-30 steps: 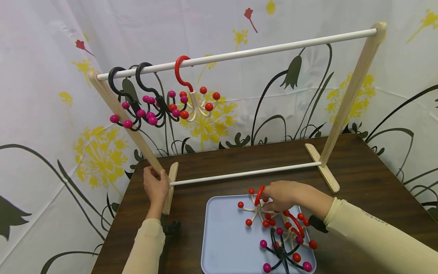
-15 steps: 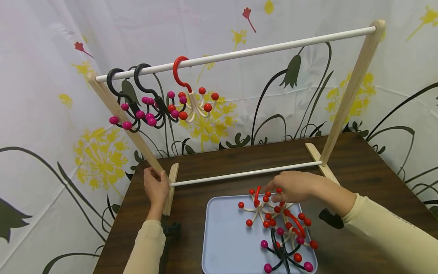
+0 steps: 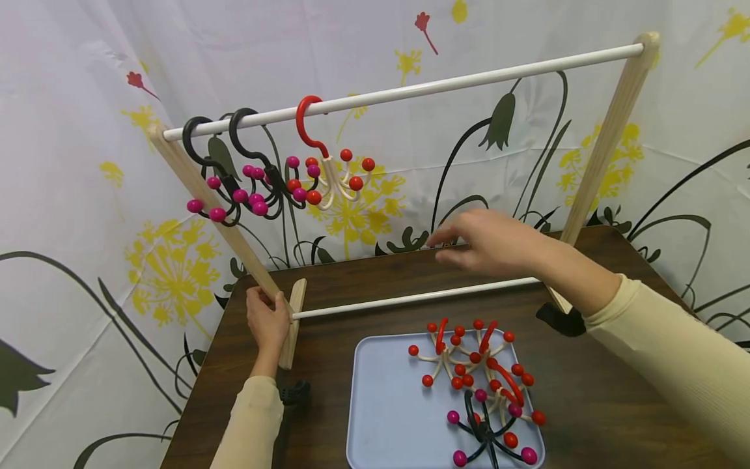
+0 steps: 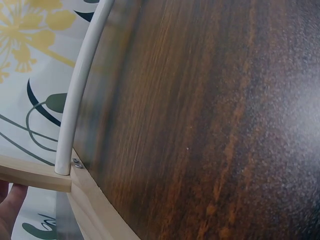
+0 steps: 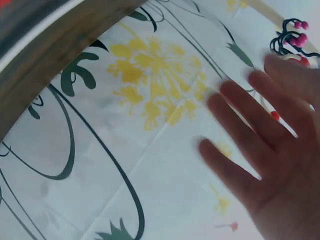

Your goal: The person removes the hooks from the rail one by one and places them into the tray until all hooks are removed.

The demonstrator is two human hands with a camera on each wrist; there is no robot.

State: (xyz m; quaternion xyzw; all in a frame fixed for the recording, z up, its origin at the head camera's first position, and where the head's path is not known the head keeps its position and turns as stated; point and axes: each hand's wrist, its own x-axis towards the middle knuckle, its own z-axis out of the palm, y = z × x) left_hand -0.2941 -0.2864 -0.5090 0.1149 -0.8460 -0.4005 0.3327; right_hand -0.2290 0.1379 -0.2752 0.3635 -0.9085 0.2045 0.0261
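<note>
Head view: wooden rack post (image 3: 240, 244) (pale) against the left fingers (image 3: 256, 298)

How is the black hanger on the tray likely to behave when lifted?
The black hanger may snag, as its arms overlap the nearest red-hooked hanger. It should probably hold its shape: its arms splay without sagging. Its round magenta balls could make it rock if pushed.

This looks like an indoor tabletop setup. A flower-printed cloth (image 3: 351, 39) hangs behind a dark wood-grain table (image 3: 328, 365); home or studio is unclear.
</note>
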